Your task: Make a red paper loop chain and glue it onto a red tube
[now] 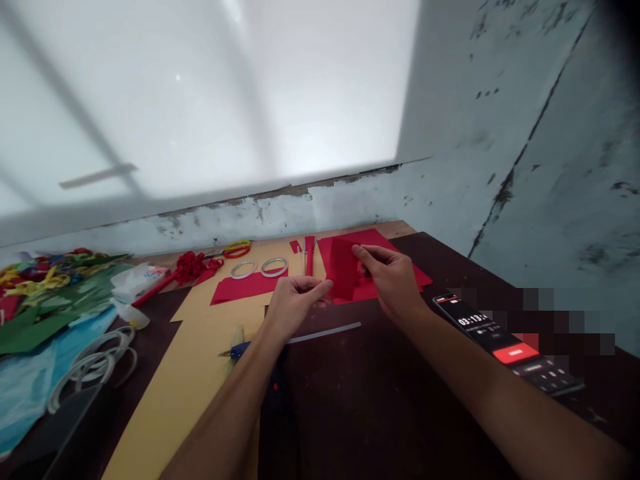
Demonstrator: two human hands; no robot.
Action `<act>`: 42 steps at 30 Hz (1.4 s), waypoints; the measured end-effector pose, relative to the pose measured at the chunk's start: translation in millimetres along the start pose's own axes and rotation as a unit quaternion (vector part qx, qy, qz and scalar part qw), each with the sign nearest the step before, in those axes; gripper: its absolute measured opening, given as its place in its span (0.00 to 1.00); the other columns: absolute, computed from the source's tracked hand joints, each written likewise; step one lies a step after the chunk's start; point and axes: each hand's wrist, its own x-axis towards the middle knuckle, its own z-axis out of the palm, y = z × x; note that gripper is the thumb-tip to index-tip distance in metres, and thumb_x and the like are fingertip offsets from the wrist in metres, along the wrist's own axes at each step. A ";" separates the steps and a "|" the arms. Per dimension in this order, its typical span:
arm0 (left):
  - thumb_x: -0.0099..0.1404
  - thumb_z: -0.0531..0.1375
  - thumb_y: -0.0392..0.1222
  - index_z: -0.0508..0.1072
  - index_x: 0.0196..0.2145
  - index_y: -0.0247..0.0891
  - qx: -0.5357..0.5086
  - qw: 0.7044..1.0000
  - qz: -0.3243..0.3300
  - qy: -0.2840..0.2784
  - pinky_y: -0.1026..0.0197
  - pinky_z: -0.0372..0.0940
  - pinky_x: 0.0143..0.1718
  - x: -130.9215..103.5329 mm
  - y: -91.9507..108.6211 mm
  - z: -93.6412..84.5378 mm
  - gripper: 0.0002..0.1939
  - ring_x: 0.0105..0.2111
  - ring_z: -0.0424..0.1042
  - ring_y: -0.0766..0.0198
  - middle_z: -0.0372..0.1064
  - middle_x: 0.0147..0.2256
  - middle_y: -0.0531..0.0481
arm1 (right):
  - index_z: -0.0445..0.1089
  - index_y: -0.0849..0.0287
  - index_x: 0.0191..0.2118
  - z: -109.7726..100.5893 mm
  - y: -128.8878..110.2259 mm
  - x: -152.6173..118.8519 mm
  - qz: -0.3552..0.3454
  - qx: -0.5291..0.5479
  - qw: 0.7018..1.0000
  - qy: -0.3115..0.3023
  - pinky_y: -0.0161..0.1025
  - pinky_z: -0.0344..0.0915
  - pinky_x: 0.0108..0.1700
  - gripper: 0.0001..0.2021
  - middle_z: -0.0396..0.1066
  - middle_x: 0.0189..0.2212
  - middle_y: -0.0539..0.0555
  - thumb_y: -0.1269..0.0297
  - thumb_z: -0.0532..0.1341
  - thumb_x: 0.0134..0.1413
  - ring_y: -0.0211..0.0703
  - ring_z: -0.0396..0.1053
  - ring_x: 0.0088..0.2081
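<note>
Left hand (pixel 304 297), forearm aimed toward 1 o'clock, thumb and fingers pinching red sheet (pixel 342 267) at its 8 o'clock edge. Right hand (pixel 395 273), forearm toward 10, pinching its 1 o'clock corner. Sheet between hands, over counter (pixel 345 400), long axis roughly 12-to-6.

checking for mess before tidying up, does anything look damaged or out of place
Mainly the wall: its surface is chipped above the table's back edge, and a dark, ragged line runs down its right side. Colourful scraps lie jumbled at the left.
</note>
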 end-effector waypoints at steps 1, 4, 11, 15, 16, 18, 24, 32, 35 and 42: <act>0.55 0.68 0.51 0.80 0.28 0.35 -0.006 1.000 -0.003 0.001 0.64 0.68 0.31 -0.9 0.9 0.9 0.15 0.25 0.74 0.65 0.76 0.23 0.49 | 0.79 0.61 0.32 -0.6 -1.1 0.2 0.001 0.000 1.000 0.001 0.33 0.59 0.23 0.14 0.67 0.17 0.47 0.55 0.72 0.43 0.33 0.61 0.20; 0.55 0.68 0.51 0.80 0.28 0.35 -0.009 1.000 -0.003 0.007 0.64 0.68 0.31 -3.5 4.3 3.7 0.14 0.24 0.74 0.64 0.76 0.23 0.49 | 0.78 0.61 0.31 -2.4 -3.8 1.8 0.016 0.000 1.000 0.003 0.33 0.58 0.23 0.15 0.67 0.17 0.47 0.54 0.72 0.42 0.33 0.61 0.19; 0.56 0.68 0.52 0.81 0.29 0.34 0.014 0.999 0.027 -0.010 0.64 0.68 0.31 -3.2 4.9 4.4 0.16 0.26 0.74 0.64 0.78 0.27 0.45 | 0.77 0.61 0.31 -4.1 1.6 5.4 0.010 0.018 1.000 0.006 0.32 0.57 0.22 0.14 0.65 0.16 0.45 0.55 0.71 0.43 0.32 0.60 0.18; 0.55 0.68 0.53 0.81 0.29 0.33 0.018 1.000 0.013 -0.021 0.64 0.69 0.32 0.0 -0.4 2.4 0.17 0.26 0.75 0.64 0.78 0.27 0.45 | 0.77 0.62 0.30 -2.9 8.4 4.8 0.020 0.047 0.999 0.017 0.31 0.57 0.22 0.14 0.65 0.16 0.45 0.57 0.72 0.41 0.31 0.59 0.18; 0.55 0.68 0.53 0.81 0.30 0.33 0.016 1.000 0.008 -0.026 0.64 0.69 0.33 1.1 -1.9 1.3 0.17 0.27 0.75 0.64 0.78 0.27 0.45 | 0.77 0.62 0.31 -2.7 9.4 4.4 0.020 0.047 0.999 0.018 0.31 0.57 0.22 0.14 0.65 0.16 0.45 0.57 0.72 0.41 0.31 0.59 0.18; 0.55 0.68 0.52 0.81 0.29 0.33 0.016 0.999 0.005 -0.032 0.64 0.69 0.33 3.3 -4.5 -1.9 0.17 0.27 0.75 0.65 0.78 0.27 0.45 | 0.77 0.62 0.31 -2.4 10.7 3.7 0.018 0.042 0.999 0.019 0.32 0.57 0.22 0.14 0.65 0.16 0.45 0.56 0.72 0.41 0.32 0.59 0.18; 0.55 0.68 0.52 0.81 0.28 0.34 0.048 0.998 0.017 -0.035 0.64 0.68 0.31 4.4 -2.8 -12.5 0.16 0.26 0.74 0.65 0.78 0.27 0.45 | 0.77 0.63 0.31 -3.6 16.3 5.0 0.040 0.039 0.998 0.007 0.33 0.60 0.23 0.16 0.67 0.16 0.46 0.55 0.72 0.40 0.33 0.61 0.19; 0.52 0.69 0.53 0.79 0.23 0.37 0.072 0.996 0.039 -0.024 0.63 0.68 0.29 1.0 4.6 -9.4 0.16 0.24 0.72 0.64 0.77 0.24 0.47 | 0.76 0.62 0.31 -5.3 14.7 7.5 0.049 0.029 0.998 -0.012 0.32 0.61 0.23 0.18 0.68 0.17 0.47 0.52 0.73 0.39 0.33 0.63 0.19; 0.54 0.68 0.53 0.79 0.24 0.37 0.076 0.995 0.048 -0.030 0.63 0.67 0.30 1.9 2.3 -9.7 0.15 0.24 0.72 0.64 0.76 0.24 0.48 | 0.76 0.62 0.31 -5.3 10.2 7.0 0.036 0.021 0.999 -0.023 0.32 0.62 0.23 0.17 0.68 0.17 0.47 0.52 0.72 0.39 0.33 0.63 0.19; 0.57 0.66 0.54 0.80 0.26 0.36 0.063 0.995 0.053 -0.061 0.63 0.67 0.31 3.7 -3.5 -11.6 0.17 0.25 0.73 0.64 0.77 0.26 0.46 | 0.76 0.62 0.32 -6.5 7.7 7.8 0.033 0.014 0.999 -0.015 0.33 0.64 0.22 0.18 0.70 0.18 0.47 0.54 0.73 0.38 0.34 0.66 0.19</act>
